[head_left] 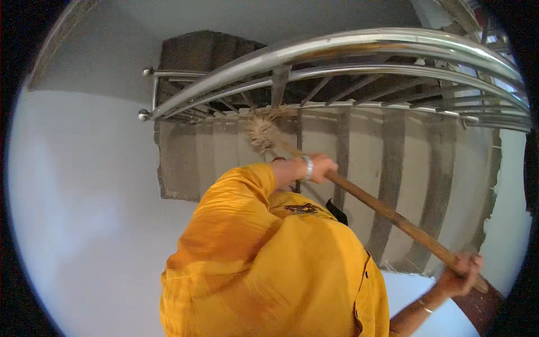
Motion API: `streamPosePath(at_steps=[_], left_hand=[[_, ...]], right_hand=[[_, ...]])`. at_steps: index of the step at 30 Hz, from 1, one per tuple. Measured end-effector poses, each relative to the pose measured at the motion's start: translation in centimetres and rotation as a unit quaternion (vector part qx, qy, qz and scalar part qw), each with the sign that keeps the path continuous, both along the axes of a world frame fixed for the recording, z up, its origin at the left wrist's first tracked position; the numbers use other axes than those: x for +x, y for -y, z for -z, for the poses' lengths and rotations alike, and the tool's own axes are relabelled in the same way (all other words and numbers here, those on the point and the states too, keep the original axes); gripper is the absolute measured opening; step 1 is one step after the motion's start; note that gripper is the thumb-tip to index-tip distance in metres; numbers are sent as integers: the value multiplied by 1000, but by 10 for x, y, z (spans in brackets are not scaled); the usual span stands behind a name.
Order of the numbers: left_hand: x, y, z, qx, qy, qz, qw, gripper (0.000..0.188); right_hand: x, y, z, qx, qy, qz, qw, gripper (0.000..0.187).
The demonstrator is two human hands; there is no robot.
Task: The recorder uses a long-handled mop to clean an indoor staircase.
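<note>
Both my hands are wrapped round the wooden handle of a mop (393,219), which slants from the upper left down to the lower right. My left hand (323,168), with a silvery band at its wrist, grips the handle partway along. Near the handle's end, at the lower right, my right hand (462,274) is closed on it, slightly blurred, with a thin bangle below. The shaggy, beige mop head (261,133) sits on the stairs (368,146), close to the foot of the railing.
A shiny metal stair railing (348,42) curves across the top, its bars running down to the steps. Ball-ended rails (147,72) stick out at its left end. A pale wall (78,196) stands on the left. My yellow shirt (281,264) hides part of the stairs.
</note>
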State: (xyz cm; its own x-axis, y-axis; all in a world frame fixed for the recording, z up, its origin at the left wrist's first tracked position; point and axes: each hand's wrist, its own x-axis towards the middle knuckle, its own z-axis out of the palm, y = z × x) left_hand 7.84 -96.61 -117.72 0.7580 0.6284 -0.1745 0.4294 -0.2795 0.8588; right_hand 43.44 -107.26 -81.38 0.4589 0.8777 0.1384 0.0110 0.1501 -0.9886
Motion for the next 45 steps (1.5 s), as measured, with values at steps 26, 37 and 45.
streamPosePath(at_steps=[26,37,45], left_hand=[[-43,68,39,9,-187,-122,975,25],[-128,106,138,-100,-247,-206,942,34],[-89,86,5,56,-86,-267,958,21]], right_hand=[[-58,-7,59,16,33,-314,949,24],[-155,12,131,-111,34,-357,927,23],[-107,-26,52,-18,19,-403,915,17]])
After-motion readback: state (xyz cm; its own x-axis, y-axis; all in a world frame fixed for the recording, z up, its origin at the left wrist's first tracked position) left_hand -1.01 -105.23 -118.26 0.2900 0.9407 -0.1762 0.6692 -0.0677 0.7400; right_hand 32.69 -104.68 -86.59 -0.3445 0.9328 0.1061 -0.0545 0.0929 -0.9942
